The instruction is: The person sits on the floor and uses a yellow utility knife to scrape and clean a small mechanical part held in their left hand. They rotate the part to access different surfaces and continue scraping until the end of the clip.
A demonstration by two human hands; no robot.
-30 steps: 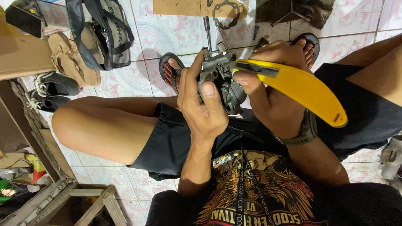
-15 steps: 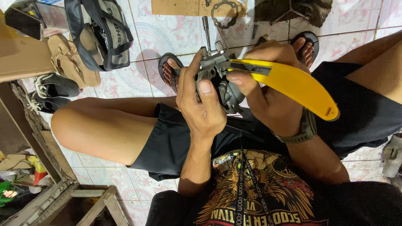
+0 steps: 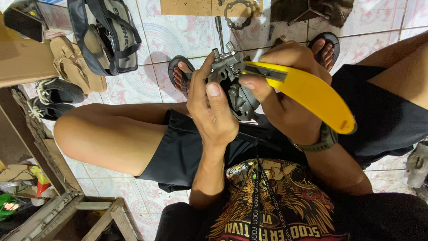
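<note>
In the head view, a grey metal engine part (image 3: 234,89) is held up over the lap, above the black shorts (image 3: 187,147), between both hands. The left hand (image 3: 213,111) is wrapped around the left side of the part, with the fingers closed on it and the thumb laid along its front face. The right hand (image 3: 278,93) is clamped around a yellow utility knife (image 3: 307,91); the dark blade end of the knife is pressed against the top of the metal part, and the yellow handle is pointed down to the right. A dark wristwatch (image 3: 318,140) is worn on the right wrist. Under the hands, a tiled floor (image 3: 151,31) is seen, with both feet in sandals (image 3: 178,71). A grey and black bag (image 3: 107,35) is lying at the upper left, beside beige slippers (image 3: 76,67) and dark sneakers (image 3: 55,100). A round gasket (image 3: 238,13) is placed on a cardboard piece (image 3: 191,6) at the top.
</note>
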